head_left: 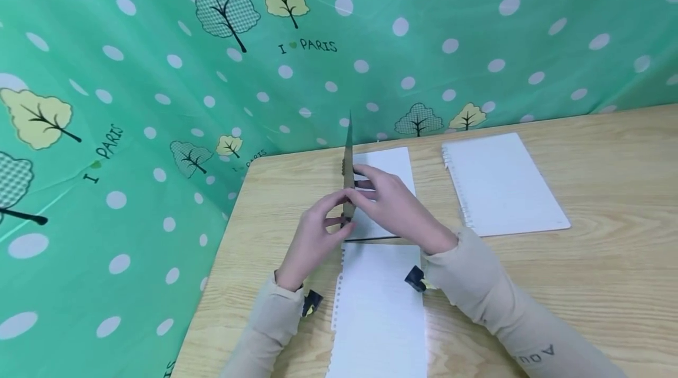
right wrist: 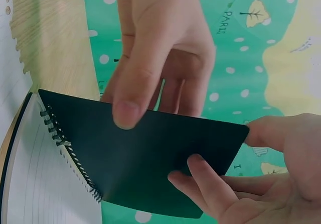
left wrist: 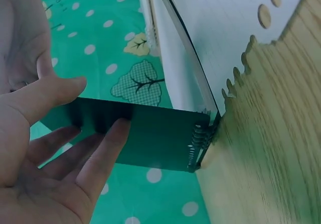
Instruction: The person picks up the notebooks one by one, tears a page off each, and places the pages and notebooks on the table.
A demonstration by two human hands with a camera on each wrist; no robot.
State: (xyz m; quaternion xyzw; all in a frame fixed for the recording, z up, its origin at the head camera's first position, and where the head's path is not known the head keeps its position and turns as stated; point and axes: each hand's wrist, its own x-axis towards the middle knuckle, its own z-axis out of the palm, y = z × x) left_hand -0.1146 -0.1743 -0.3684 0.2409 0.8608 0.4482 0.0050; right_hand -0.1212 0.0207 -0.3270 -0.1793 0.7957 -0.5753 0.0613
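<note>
A spiral notebook with a dark cover [head_left: 348,175] lies on the table, and its cover stands upright, edge-on to the head view. My left hand [head_left: 311,236] pinches this cover on the near side, its thumb on the inner face and fingers on the outer. My right hand [head_left: 392,198] also holds the cover, slightly farther away. In the right wrist view, fingertips [right wrist: 198,161] of that hand press the inner face near the free edge. Black coil binding [left wrist: 200,138] shows at the cover's base. White lined pages [right wrist: 35,169] lie beside the cover.
A loose white sheet [head_left: 381,313] with a ragged, punched left edge lies nearest me. Another white paper [head_left: 505,183] with a torn hole edge lies to the right. Behind the wooden table [head_left: 609,189] hangs a green dotted cloth [head_left: 371,54].
</note>
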